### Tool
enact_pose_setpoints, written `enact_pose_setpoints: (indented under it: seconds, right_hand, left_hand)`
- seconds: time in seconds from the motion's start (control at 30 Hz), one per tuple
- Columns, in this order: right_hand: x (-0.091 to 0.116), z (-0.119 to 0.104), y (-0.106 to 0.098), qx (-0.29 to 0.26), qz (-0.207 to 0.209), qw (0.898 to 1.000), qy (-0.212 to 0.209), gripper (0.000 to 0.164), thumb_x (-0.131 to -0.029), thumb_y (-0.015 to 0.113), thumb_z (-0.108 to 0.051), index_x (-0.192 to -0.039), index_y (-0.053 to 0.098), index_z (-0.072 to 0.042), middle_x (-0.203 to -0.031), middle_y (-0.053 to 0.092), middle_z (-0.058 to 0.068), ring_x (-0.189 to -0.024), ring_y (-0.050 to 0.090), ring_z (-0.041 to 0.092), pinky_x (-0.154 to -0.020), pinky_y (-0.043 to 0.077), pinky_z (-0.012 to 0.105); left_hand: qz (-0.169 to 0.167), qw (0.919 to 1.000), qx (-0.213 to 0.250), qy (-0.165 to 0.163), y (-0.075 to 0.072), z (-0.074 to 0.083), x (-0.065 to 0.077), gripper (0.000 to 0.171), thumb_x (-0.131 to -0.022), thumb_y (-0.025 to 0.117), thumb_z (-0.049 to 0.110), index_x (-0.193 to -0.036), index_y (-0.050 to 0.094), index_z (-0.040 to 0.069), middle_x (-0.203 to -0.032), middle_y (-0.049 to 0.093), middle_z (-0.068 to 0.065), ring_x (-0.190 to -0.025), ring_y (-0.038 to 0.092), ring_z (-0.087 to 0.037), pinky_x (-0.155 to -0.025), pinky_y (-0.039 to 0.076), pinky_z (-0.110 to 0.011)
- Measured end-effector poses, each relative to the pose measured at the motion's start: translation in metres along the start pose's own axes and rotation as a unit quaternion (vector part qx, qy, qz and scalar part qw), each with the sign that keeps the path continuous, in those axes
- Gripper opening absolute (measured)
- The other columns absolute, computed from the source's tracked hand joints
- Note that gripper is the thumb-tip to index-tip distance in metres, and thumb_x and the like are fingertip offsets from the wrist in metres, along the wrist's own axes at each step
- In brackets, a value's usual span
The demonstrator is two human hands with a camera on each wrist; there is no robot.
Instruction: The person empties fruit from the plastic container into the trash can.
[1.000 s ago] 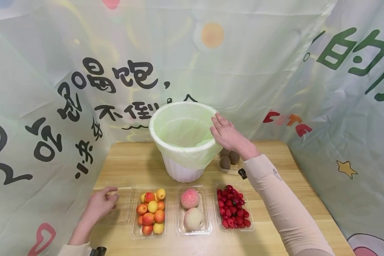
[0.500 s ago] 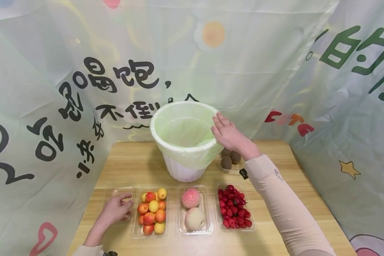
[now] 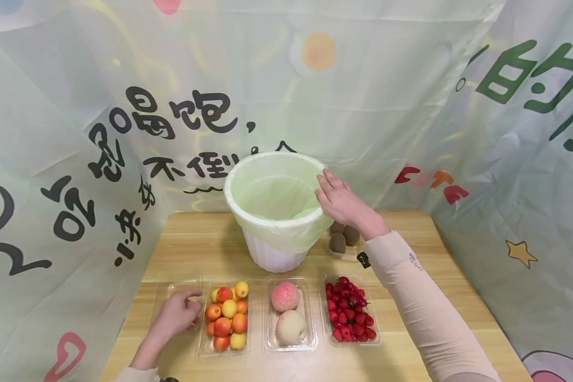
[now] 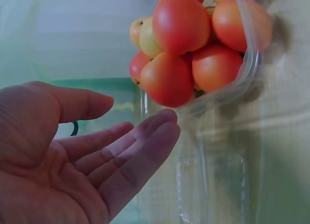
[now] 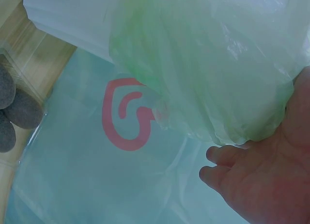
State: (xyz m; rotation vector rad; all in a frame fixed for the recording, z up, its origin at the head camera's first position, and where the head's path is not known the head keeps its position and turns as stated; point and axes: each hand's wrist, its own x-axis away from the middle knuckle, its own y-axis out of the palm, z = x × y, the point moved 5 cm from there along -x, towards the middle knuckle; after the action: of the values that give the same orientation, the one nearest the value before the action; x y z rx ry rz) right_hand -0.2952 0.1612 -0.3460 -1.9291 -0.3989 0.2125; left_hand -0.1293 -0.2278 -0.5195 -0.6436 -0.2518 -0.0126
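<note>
My left hand (image 3: 178, 314) hovers over a transparent plastic box (image 3: 166, 289), just left of the box of yellow and orange-red apricot-like fruits (image 3: 228, 307). In the left wrist view, its thumb and fingers (image 4: 140, 161) are apart with nothing between them, the fingertips close to the rim of the fruit box (image 4: 252, 64). My right hand (image 3: 341, 200) lies with extended fingers against the right rim of a white bin (image 3: 274, 257) lined with a pale green bag (image 3: 286, 233). From the right wrist, the palm (image 5: 271, 180) shows beside the bag's outside.
Along the front stand a box with two peaches (image 3: 286, 313) and a box of red berries (image 3: 348, 313). Brown round fruits (image 3: 338, 243) sit in a box behind my right forearm, right of the bin. Printed cloth walls (image 3: 286, 79) surround the wooden table (image 3: 196, 239).
My left hand has moved right, from the far left of the transparent box to beside the apricot-like fruits. My right hand stays at the bin's rim.
</note>
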Motion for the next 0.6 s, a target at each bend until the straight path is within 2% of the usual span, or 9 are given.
enact_pose_setpoints:
  seconds: [0.43, 0.6]
  right_hand:
    - [0.000, 0.000, 0.000, 0.000, 0.006, 1.000, -0.002, 0.066, -0.114, 0.018, -0.040, -0.168, 0.012, -0.001, -0.178, -0.002, 0.016, -0.165, 0.003, 0.040, -0.133, 0.007, 0.061]
    - [0.000, 0.001, 0.000, 0.000, 0.008, 1.000, -0.004, 0.066, -0.115, 0.018, -0.040, -0.168, 0.013, -0.001, -0.178, -0.002, 0.016, -0.165, 0.003, 0.039, -0.133, 0.007, 0.062]
  left_hand:
    - [-0.018, 0.9997, -0.010, 0.015, 0.010, 0.014, 0.001, 0.042, -0.097, 0.066, 0.007, -0.134, 0.062, -0.012, -0.086, 0.077, -0.012, -0.063, 0.070, -0.023, -0.054, 0.057, -0.029]
    - [-0.021, 0.9992, -0.025, 0.025, 0.015, 0.015, -0.001, 0.042, -0.096, 0.068, 0.007, -0.133, 0.063, -0.012, -0.087, 0.078, -0.010, -0.071, 0.072, -0.021, -0.058, 0.057, -0.028]
